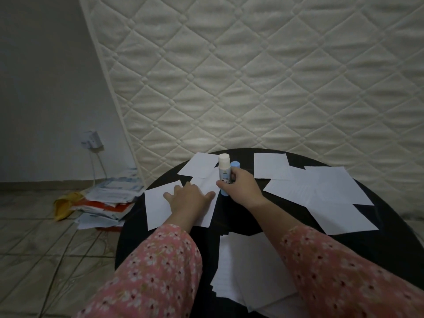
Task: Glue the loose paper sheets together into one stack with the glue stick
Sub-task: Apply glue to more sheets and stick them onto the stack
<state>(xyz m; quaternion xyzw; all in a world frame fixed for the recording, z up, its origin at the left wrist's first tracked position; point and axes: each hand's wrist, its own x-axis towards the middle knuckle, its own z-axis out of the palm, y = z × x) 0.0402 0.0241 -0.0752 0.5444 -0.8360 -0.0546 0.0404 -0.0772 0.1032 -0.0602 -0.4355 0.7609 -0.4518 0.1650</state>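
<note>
Glue stick [223, 172]: we see it standing upright near the far middle of the table [390, 228], white cap on top, long axis vertical; a blue piece shows at its foot.
Blue cap [235, 165]: a second, light-blue cylinder just behind and right of the stick; we cannot tell whether it is a loose cap or another stick.
Right hand [238, 187]: fingers and thumb curled round the lower body of the glue stick; this hand has it, so we judge the gluing stroke will come from here.
Left hand [190, 196]: flat, fingers spread, pressing on the near-left sheet [158, 207]; it holds nothing.
Key relation: the stick stands just right of the pressed sheet, close beside the left thumb; we judge a short leftward carry brings it over the paper.
Loose sheets [321, 187]: scattered right and far left, overlapping.
Near stack [250, 267]: between the forearms, at the table's near edge.
Beyond: a quilted mattress [252, 76] leaning behind the table; a paper pile [107, 203] on the floor, left.
</note>
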